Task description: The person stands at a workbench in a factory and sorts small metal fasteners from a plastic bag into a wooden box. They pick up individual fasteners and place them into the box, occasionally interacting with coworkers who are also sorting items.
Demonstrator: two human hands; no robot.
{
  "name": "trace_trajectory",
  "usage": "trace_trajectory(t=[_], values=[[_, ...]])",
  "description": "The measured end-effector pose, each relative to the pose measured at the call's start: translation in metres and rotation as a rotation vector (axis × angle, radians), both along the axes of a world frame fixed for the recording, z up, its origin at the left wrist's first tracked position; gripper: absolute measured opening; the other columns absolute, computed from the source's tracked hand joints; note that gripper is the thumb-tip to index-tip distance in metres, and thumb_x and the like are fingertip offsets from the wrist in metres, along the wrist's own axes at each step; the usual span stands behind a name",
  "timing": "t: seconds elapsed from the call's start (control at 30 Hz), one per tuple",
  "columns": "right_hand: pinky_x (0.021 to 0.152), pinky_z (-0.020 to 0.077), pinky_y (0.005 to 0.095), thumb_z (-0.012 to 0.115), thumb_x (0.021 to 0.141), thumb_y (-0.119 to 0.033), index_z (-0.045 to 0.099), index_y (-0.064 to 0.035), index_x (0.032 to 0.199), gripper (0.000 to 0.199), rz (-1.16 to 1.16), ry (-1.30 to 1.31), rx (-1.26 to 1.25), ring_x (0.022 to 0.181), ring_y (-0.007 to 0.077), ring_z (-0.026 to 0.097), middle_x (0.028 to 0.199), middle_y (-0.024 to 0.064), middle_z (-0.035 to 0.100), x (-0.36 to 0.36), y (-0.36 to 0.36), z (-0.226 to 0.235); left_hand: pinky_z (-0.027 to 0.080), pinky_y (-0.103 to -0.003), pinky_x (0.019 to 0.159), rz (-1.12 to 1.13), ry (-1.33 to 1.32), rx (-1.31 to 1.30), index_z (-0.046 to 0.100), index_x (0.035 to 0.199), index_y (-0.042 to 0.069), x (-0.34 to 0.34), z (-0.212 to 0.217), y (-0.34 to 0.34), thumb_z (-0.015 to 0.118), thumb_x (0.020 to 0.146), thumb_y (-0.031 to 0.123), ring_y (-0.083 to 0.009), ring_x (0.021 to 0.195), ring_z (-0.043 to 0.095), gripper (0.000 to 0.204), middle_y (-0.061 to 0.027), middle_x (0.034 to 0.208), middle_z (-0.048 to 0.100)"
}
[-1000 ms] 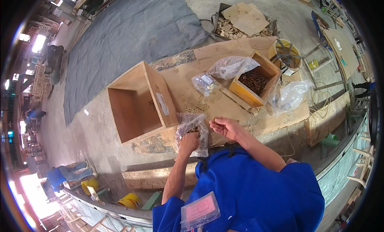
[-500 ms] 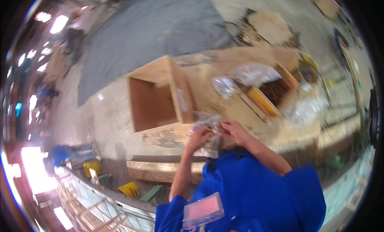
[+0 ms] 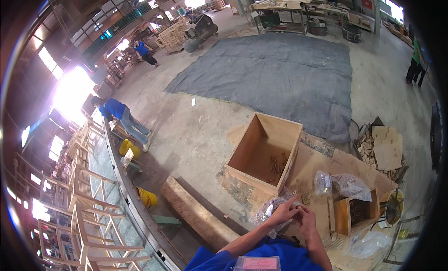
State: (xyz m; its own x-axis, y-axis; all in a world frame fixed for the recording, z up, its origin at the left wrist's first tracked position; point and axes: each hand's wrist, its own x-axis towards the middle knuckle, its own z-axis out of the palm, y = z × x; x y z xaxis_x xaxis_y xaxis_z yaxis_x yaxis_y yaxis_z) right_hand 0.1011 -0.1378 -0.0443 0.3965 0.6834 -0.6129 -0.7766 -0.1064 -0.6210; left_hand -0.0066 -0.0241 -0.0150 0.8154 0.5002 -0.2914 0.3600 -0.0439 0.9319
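My left hand (image 3: pixel 283 211) pinches a clear plastic bag (image 3: pixel 267 209) of small dark hardware near the front edge of the wooden worktop (image 3: pixel 322 161). Touching it from the right, my right hand (image 3: pixel 305 216) has its fingers curled against the left fingertips at the bag's opening. What the right fingers pinch is too small to tell. An open wooden box (image 3: pixel 264 151) stands just beyond the hands, with a few small pieces on its bottom.
A second clear bag (image 3: pixel 344 184) and a small wooden tray of dark screws (image 3: pixel 356 213) lie to the right. Scrap boards (image 3: pixel 381 147) pile at the far right. A large grey mat (image 3: pixel 280 70) covers the floor; people stand at the left and far right.
The view has swung sharply, so the box and worktop now sit lower right. Both hands stay together on the plastic bag.
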Motion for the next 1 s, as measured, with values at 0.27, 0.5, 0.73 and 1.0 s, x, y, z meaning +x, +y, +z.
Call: trace_trajectory(t=[0.27, 0.5, 0.73, 1.0], values=[[0.079, 0.0593, 0.0369, 0.058, 0.095, -0.009, 0.063, 0.0026, 0.110, 0.020, 0.160, -0.324, 0.064, 0.086, 0.0245, 0.070, 0.101, 0.0138, 0.070, 0.014, -0.010, 0.006, 0.039, -0.024, 0.053, 0.075, -0.130, -0.288, 0.035, 0.148, 0.003, 0.002, -0.008, -0.001, 0.058, 0.094, 0.013, -0.0059, 0.063, 0.048, 0.060, 0.0027, 0.071, 0.053], [0.077, 0.0576, 0.0331, 0.061, 0.091, -0.004, 0.065, -0.0007, 0.096, 0.007, 0.170, 0.018, 0.121, 0.084, 0.0201, 0.068, 0.092, 0.0073, 0.068, 0.024, -0.014, 0.021, 0.035, -0.020, 0.052, -0.030, -0.272, -0.591, 0.041, 0.145, 0.007, -0.002, 0.002, 0.003, 0.055, 0.099, 0.021, -0.0035, 0.061, 0.044, 0.050, 0.0046, 0.078, 0.054], [0.067, 0.0536, 0.0296, 0.064, 0.091, -0.007, 0.062, -0.0067, 0.094, 0.004, 0.329, -0.335, 0.051, 0.070, 0.0109, 0.059, 0.081, -0.0007, 0.060, 0.022, 0.002, 0.037, 0.031, -0.020, 0.047, 0.419, -0.237, -0.518, 0.058, 0.122, 0.005, 0.005, -0.018, -0.008, 0.044, 0.105, 0.035, -0.0030, 0.055, 0.039, 0.037, 0.0065, 0.068, 0.047], [0.059, 0.0468, 0.0244, 0.066, 0.091, -0.013, 0.063, -0.0036, 0.095, 0.010, 0.288, -0.454, 0.084, 0.065, 0.0076, 0.054, 0.077, -0.0014, 0.059, 0.010, 0.005, 0.055, 0.036, -0.023, 0.047, 0.491, -0.349, -0.628, 0.061, 0.106, 0.004, 0.014, -0.002, -0.021, 0.041, 0.106, 0.036, -0.0049, 0.055, 0.046, 0.038, 0.0036, 0.066, 0.051]])
